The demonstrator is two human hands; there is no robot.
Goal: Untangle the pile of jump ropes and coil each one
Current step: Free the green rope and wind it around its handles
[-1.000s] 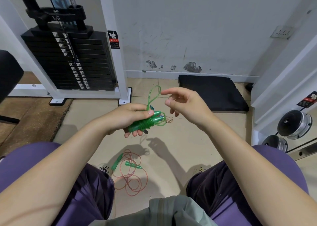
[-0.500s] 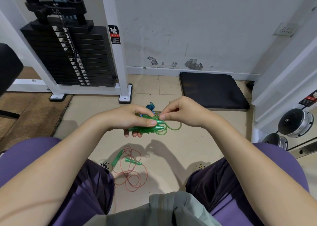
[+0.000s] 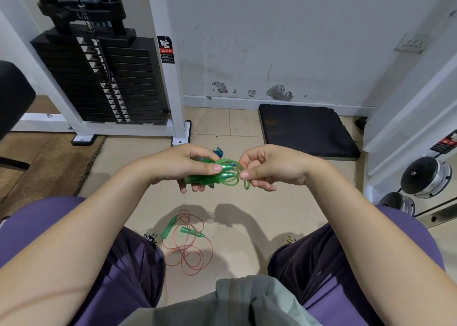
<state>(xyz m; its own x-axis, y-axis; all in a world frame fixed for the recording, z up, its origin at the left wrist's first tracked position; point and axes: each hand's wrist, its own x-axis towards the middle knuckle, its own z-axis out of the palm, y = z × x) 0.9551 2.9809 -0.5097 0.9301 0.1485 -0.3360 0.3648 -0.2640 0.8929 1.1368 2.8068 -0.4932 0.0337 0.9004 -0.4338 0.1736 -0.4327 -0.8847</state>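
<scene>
We observe the left hand (image 3: pixel 183 167) curled round the green jump rope (image 3: pixel 215 174), gripping its two translucent handles side by side with the cord wound about them, the thumb pressed along the top. The right hand (image 3: pixel 269 168) pinches a loop of the green cord between thumb and forefinger just beside the handle tips; its remaining fingers are curled, and a short loop hangs below them. The bundle is held in the air between the knees, above the tiled floor (image 3: pixel 284 209). We note a second rope, the red jump rope (image 3: pixel 188 246), lying on the floor below the hands in a loose, overlapping heap, its two green handles near each other at the upper left of the heap. A small blue object (image 3: pixel 218 150) shows behind the left hand; we cannot tell what it is. A weight stack (image 3: pixel 103 78) stands at the upper left, a black mat (image 3: pixel 306 130) lies against the wall, and dumbbells (image 3: pixel 425 177) sit at the right.
</scene>
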